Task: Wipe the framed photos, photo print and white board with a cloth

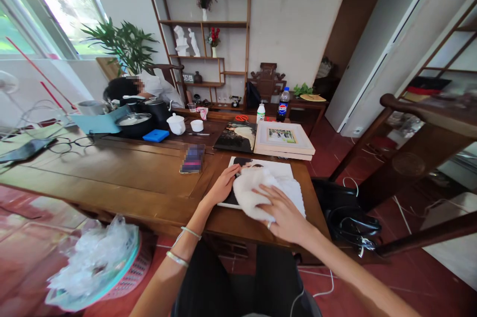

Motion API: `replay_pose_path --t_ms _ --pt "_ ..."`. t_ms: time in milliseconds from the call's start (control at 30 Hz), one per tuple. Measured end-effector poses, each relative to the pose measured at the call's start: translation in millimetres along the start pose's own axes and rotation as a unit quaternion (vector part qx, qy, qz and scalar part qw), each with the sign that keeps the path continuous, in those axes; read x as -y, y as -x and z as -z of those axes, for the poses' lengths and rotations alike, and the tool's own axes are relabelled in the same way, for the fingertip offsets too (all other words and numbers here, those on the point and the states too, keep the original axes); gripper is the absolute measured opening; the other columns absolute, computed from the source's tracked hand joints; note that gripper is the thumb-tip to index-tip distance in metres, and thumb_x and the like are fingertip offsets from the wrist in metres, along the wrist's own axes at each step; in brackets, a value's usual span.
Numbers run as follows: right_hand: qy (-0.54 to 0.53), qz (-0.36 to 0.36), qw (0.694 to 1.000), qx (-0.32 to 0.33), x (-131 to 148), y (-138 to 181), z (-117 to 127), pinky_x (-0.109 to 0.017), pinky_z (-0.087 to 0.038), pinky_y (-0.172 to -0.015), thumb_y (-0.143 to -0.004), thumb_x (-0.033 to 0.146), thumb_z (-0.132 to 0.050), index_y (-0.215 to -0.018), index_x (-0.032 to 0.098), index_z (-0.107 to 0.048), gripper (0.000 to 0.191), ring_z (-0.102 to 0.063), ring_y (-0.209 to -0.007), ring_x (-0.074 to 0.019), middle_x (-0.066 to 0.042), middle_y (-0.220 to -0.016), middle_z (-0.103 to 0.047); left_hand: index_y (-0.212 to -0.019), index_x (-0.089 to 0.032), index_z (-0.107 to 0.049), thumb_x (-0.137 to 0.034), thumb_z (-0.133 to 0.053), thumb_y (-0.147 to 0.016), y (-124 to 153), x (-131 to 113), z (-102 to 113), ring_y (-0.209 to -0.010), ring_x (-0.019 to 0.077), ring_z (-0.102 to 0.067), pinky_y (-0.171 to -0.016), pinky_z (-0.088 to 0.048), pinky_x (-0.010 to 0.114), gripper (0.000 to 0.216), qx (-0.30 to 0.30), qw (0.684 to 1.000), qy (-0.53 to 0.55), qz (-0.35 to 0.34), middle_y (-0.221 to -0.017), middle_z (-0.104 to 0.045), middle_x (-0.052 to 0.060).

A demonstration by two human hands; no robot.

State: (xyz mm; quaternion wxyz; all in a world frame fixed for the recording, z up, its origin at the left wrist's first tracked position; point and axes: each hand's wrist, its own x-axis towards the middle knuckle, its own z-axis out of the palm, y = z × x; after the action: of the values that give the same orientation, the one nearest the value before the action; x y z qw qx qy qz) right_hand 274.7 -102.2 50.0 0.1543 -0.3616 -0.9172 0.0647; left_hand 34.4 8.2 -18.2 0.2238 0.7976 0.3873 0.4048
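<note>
Fingers of the right hand spread wide, laid over a bunched white cloth on the photo panel, which lies near the right end of the wooden table; left hand has its fingers close together at the panel's left part, can't tell if gripping. Panel could skid if the right presses hard and the left holds loosely, and a push away could bump the framed picture just beyond.
</note>
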Motion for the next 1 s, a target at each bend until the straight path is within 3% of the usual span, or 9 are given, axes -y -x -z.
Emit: replay_pose_path --t_ms 167,267,367,567,633,767,900,1000 --pt "0.08 -0.089 0.992 -0.049 -56 -38 5 -0.047 -0.027 -0.106 -0.083 0.021 -0.052 -0.117 0.02 -0.061 0.036 -0.035 -0.131 -0.0286 -0.01 -0.135 -0.051 -0.129 -0.019 -0.051 -0.023 -0.034 -0.092 1 -2 1 -0.131 0.0204 -0.04 -0.112 -0.028 0.044 0.041 0.0 1.0 -0.006 0.008 -0.139 -0.047 0.009" --pt "0.117 -0.127 0.983 -0.065 -70 -50 4 -0.05 -0.027 -0.105 -0.085 0.022 -0.05 -0.12 0.021 -0.06 0.036 -0.034 -0.132 -0.0294 -0.01 -0.136 -0.05 -0.128 -0.019 -0.051 -0.023 -0.033 -0.092 1 -2 1 -0.131 0.0197 -0.041 -0.112 -0.029 0.043 0.041 -0.004 1.0 -0.001 0.008 -0.138 -0.047 0.01" --pt "0.122 -0.136 0.981 -0.059 -55 -45 -2 -0.053 -0.023 -0.106 -0.083 0.023 -0.052 -0.121 0.023 -0.059 0.038 -0.03 -0.134 -0.0305 -0.01 -0.141 -0.044 -0.128 -0.021 -0.052 -0.023 -0.034 -0.092 1 -2 0 -0.131 0.019 -0.041 -0.113 -0.028 0.043 0.04 -0.008 1.0 0.007 0.009 -0.138 -0.048 0.008" --pt "0.061 -0.063 0.996 0.007 24 -4 -12 -0.053 -0.014 -0.11 -0.079 0.027 -0.058 -0.119 0.021 -0.061 0.041 -0.018 -0.138 -0.0338 -0.012 -0.147 -0.033 -0.127 -0.019 -0.053 -0.024 -0.036 -0.091 0 2 -1 -0.131 0.0199 -0.041 -0.113 -0.027 0.044 0.04 -0.009 1.0 0.025 0.014 -0.138 -0.048 0.01" --pt "0.038 -0.033 0.998 0.023 39 6 -11 -0.052 -0.014 -0.111 -0.078 0.027 -0.059 -0.115 0.02 -0.063 0.038 -0.017 -0.138 -0.0335 -0.011 -0.148 -0.032 -0.126 -0.018 -0.054 -0.026 -0.037 -0.091 0 2 -1 -0.13 0.0207 -0.041 -0.112 -0.028 0.044 0.039 -0.012 0.999 0.037 0.014 -0.137 -0.048 0.011" --pt "0.013 -0.019 1.0 -0.012 22 3 -4 -0.048 -0.021 -0.111 -0.077 0.021 -0.057 -0.116 0.023 -0.063 0.039 -0.028 -0.135 -0.0289 -0.006 -0.143 -0.041 -0.124 -0.02 -0.056 -0.032 -0.038 -0.092 -1 2 -1 -0.13 0.0212 -0.042 -0.112 -0.028 0.044 0.038 -0.016 0.998 0.051 0.029 -0.137 -0.05 0.009" --pt "0.049 -0.102 0.992 -0.057 -22 -24 1 -0.048 -0.026 -0.109 -0.08 0.021 -0.054 -0.118 0.022 -0.062 0.039 -0.036 -0.13 -0.0291 -0.008 -0.135 -0.051 -0.123 -0.02 -0.056 -0.038 -0.037 -0.093 -1 1 -2 -0.129 0.0201 -0.043 -0.113 -0.027 0.043 0.04 -0.024 0.998 0.048 0.04 -0.136 -0.051 0.008" --pt "0.08 -0.15 0.984 -0.052 -31 -45 -3 -0.052 -0.023 -0.108 -0.081 0.021 -0.052 -0.121 0.022 -0.06 0.04 -0.029 -0.133 -0.0314 -0.009 -0.141 -0.044 -0.122 -0.02 -0.057 -0.043 -0.037 -0.093 -2 -2 -3 -0.128 0.0206 -0.044 -0.112 -0.028 0.042 0.042 -0.03 0.997 0.051 0.047 -0.136 -0.051 0.009"
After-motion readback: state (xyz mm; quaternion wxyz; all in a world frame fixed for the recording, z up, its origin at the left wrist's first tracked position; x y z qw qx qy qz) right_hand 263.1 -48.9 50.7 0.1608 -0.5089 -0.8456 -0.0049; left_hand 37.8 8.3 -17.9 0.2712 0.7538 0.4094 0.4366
